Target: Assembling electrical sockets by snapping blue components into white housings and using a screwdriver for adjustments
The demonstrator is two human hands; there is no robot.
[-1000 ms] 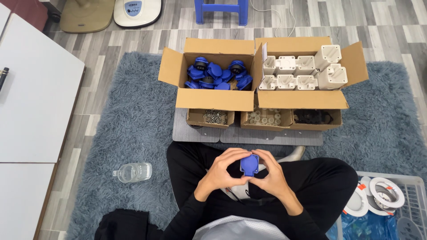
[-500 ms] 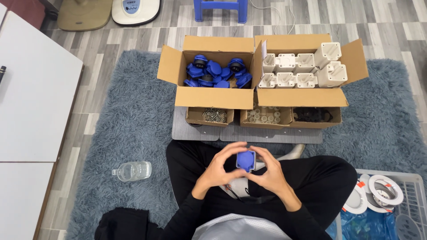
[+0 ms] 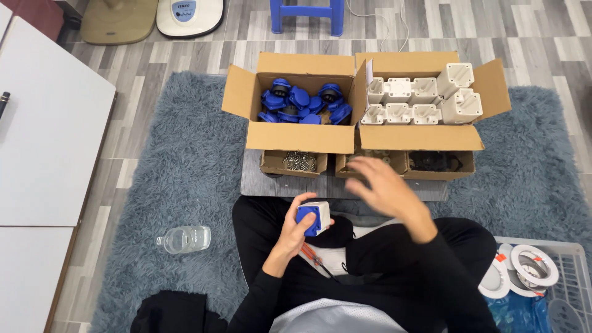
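A small white housing with a blue socket face [image 3: 313, 217] is shown held above the lap, gripped in the left hand [image 3: 295, 229]; the fingers are curled around its sides and the thumb is pressed on its upper edge, so that the blue face is turned up toward the camera, apparently for inspection or fitting. The right hand [image 3: 381, 188] is seen apart from the part, raised over the near edge of the small trays; its fingers are spread loosely and nothing is held, though motion blur obscures the fingertips. A red-handled tool [image 3: 311, 255] is laid on the lap just below the part, within easy reach. Beyond, a carton of blue covers [image 3: 300, 103] and a carton of white housings [image 3: 419, 98] are set side by side, flaps open, with a tray of screws [image 3: 298, 162] in front. A clear bottle [image 3: 183, 238] is left on the grey rug [image 3: 166, 166].
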